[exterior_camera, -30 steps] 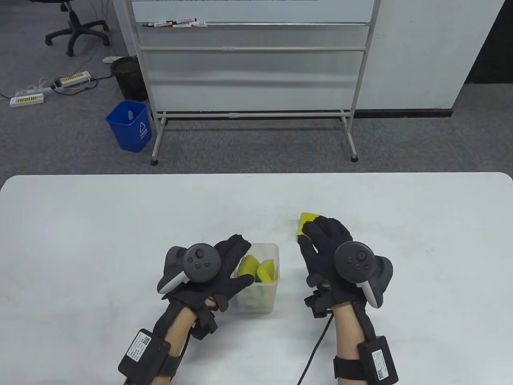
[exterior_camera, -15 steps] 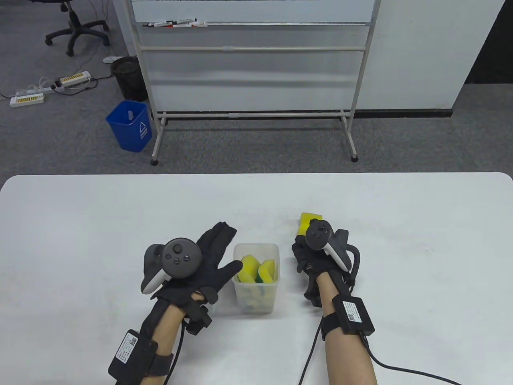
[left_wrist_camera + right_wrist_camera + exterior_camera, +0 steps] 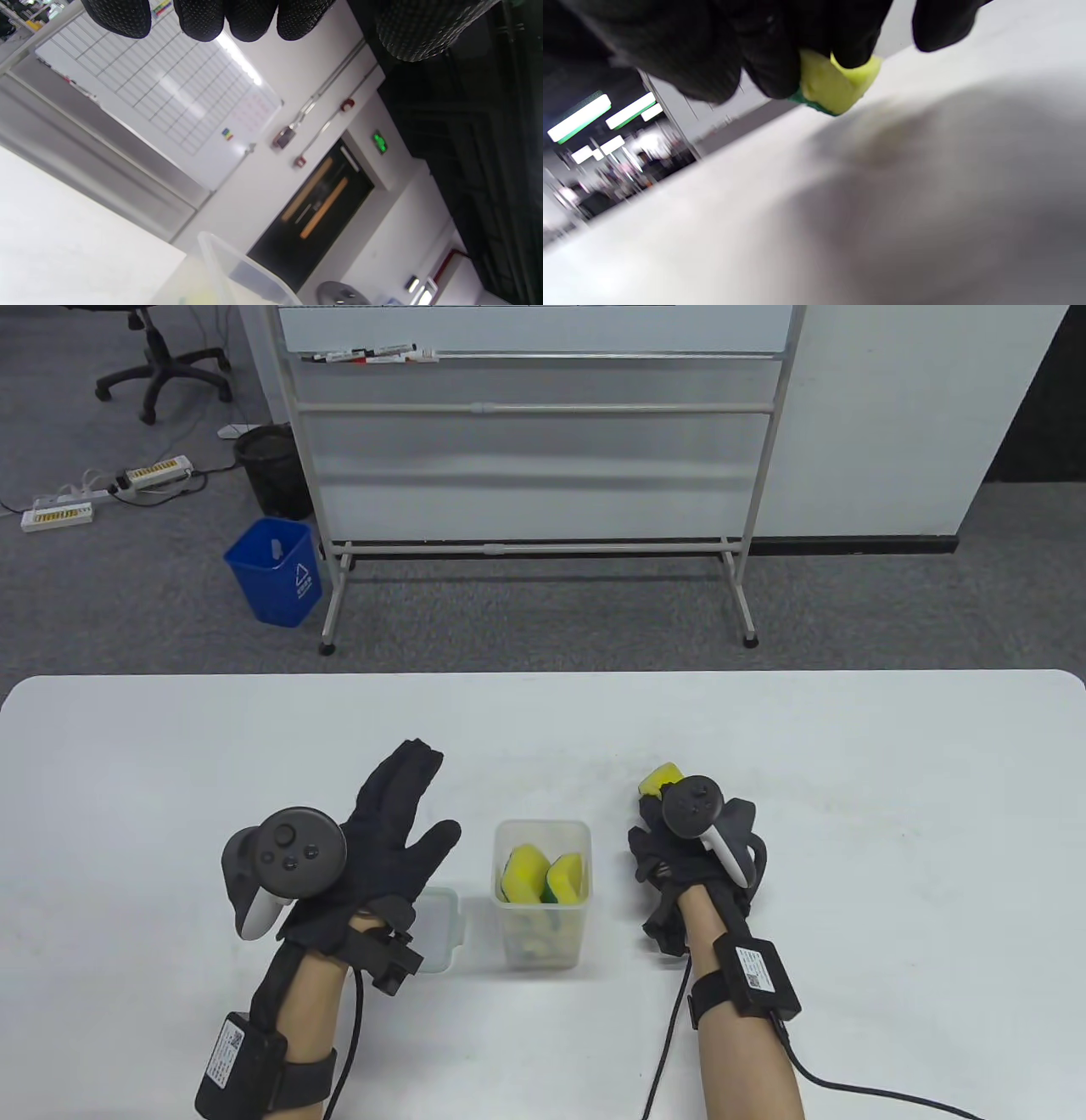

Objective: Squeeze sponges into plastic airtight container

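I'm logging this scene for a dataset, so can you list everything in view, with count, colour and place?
container: 1, clear plastic, open, table centre near the front
sponges in container: at least 2, yellow with green, standing in it
loose sponge: 1, yellow with green, gripped in the right hand
lid: 1, clear, flat on the table left of the container
table: 1, white
whiteboard: 1, white on a metal stand, behind the table
markers: several, on the whiteboard tray
blue bin: 1, floor, left of the stand
black bin: 1, behind the blue bin
office chair: 1, black, far left
power strips: 2, white, floor at left
left hand: black glove, fingers spread, holds nothing
right hand: black glove, fingers closed round the loose sponge
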Available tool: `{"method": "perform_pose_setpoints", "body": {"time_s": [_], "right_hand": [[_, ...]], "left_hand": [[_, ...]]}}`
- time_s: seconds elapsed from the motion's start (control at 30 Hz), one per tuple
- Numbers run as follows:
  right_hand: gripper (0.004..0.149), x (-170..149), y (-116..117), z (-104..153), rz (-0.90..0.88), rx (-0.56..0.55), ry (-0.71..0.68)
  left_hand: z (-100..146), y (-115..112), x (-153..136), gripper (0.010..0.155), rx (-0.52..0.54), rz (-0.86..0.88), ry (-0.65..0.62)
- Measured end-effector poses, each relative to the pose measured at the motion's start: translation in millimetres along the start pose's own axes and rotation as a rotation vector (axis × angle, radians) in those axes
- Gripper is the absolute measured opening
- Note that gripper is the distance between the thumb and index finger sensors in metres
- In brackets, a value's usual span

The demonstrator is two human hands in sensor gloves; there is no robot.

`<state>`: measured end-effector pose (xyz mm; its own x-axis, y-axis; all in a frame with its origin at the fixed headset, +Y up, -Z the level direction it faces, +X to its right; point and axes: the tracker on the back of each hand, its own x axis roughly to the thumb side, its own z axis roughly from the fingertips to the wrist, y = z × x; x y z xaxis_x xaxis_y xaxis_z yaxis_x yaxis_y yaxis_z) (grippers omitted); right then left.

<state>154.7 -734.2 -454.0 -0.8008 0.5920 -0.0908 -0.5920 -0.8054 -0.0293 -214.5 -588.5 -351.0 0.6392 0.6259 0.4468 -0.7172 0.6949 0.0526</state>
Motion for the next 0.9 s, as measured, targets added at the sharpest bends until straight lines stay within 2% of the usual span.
{"method": "perform_pose_setpoints", "body": {"time_s": [0.13, 0.2, 0.27, 0.37, 0.53, 0.6, 0.73, 0.9], "right_hand": [[0.06, 20.3, -41.6, 29.4, -0.347, -0.037, -0.085], [0.058, 40.5, -63.5, 49.5, -0.49, -0.045, -0.187], [0.058, 62.5, -81.6, 73.6, -0.555, -0.044, -0.287], [0.056, 88.5, -93.5, 102.0, -0.597, -0.05, -0.406], [0.055, 120.1, -91.4, 131.7, -0.751, 0.06, -0.552], [0.054, 128.3, -90.0, 138.4, -0.739, 0.082, -0.588], [0.054, 137.2, -85.1, 143.7, -0.713, 0.103, -0.626], [0.055, 142.6, -72.8, 143.1, -0.799, 0.199, -0.653]], "left_hand": [[-1.0, -10.9, 6.7, 0.074, 0.039, 0.013, -0.011], [-1.6, -17.8, 11.0, 0.073, 0.052, 0.035, -0.022], [-2.3, -23.2, 14.5, 0.072, 0.039, 0.045, -0.031], [-2.1, -30.2, 17.8, 0.072, 0.04, 0.081, -0.034], [-2.8, -37.2, 14.6, 0.073, 0.003, 0.19, -0.018], [-3.5, -38.6, 12.6, 0.074, -0.005, 0.26, -0.022], [-5.4, -40.3, 10.9, 0.074, -0.024, 0.398, -0.077], [-5.7, -41.1, 6.6, 0.068, -0.002, 0.482, -0.082]]}}
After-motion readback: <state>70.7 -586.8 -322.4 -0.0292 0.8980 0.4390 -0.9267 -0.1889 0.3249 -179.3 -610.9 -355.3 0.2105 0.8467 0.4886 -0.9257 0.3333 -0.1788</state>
